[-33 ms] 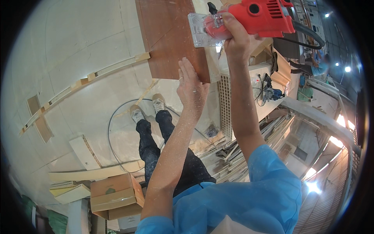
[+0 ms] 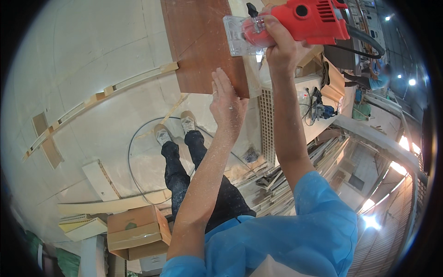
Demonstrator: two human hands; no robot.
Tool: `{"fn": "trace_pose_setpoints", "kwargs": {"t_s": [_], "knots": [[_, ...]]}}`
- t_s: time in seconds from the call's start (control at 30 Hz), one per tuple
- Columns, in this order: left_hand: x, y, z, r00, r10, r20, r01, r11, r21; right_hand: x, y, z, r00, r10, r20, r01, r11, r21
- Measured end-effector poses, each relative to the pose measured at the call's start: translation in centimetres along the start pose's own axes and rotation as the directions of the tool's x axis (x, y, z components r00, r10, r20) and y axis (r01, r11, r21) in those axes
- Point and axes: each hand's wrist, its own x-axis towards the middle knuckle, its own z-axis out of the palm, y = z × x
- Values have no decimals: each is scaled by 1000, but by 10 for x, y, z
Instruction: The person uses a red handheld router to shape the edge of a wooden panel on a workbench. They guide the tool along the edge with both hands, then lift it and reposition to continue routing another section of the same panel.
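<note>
A red trim router (image 2: pixel 304 21) with a clear plastic base (image 2: pixel 237 37) is gripped in my right hand (image 2: pixel 282 51), the thumb lying along its front. The base sits at the right edge of a reddish-brown wooden panel (image 2: pixel 196 46). Dust and a few fine scratches mark the panel's face. My left hand (image 2: pixel 226 104) rests on the panel's near end, fingers stretched flat over its surface; its thumb is hidden. Pale dust coats the left hand and forearm. A dark cord (image 2: pixel 364 39) leaves the back of the router.
A cable (image 2: pixel 131 152) loops on the floor around my feet. An opened cardboard box (image 2: pixel 134 226) stands lower left. Thin wood strips (image 2: pixel 104 94) lie along the left floor. At right, a blue power tool (image 2: pixel 325 111) sits on a pale bench; another person (image 2: pixel 376 81) is farther off.
</note>
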Motion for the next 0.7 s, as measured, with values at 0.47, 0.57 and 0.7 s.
{"fn": "trace_pose_setpoints", "kwargs": {"t_s": [0.47, 0.57, 0.7], "knots": [[3, -5, 2, 998, 59, 6, -59, 998, 34, 11, 14, -28, 675, -567, 473, 733, 434, -524], [3, -5, 2, 998, 52, 17, -53, 998, 42, 5, 6, -20, 898, -373, 234, 433, 841, -324], [3, -5, 3, 999, 46, 19, -46, 998, 47, -5, 6, -14, 997, -82, 5, 82, 996, -18]]}}
